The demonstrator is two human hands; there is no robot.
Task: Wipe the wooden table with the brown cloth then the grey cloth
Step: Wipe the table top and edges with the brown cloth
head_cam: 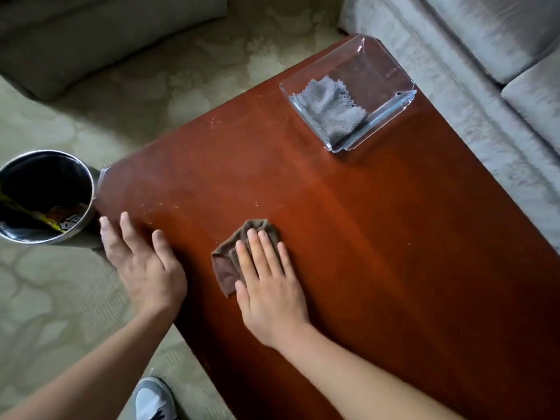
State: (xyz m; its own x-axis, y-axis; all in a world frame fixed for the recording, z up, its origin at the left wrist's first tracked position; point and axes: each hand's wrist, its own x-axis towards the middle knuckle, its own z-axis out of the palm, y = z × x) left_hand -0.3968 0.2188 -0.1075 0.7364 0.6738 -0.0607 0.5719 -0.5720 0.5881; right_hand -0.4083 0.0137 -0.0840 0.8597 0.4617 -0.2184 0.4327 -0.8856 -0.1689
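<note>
The reddish wooden table (378,237) fills the middle and right of the view. On its near left part lies the crumpled brown cloth (225,268), with my right hand (269,283) pressing flat on it, fingers straight. My left hand (142,262) rests at the table's left edge with straight fingers, holding nothing. The grey cloth (328,109) lies folded inside a clear glass tray (391,74) at the far corner. Small pale crumbs (157,206) dot the wood ahead of my hands.
A shiny metal bin (45,197) with wrappers inside stands on the carpet just off the table's left corner. A light sofa (485,56) runs along the right side, another seat (91,31) at top left. My shoe (153,398) shows below.
</note>
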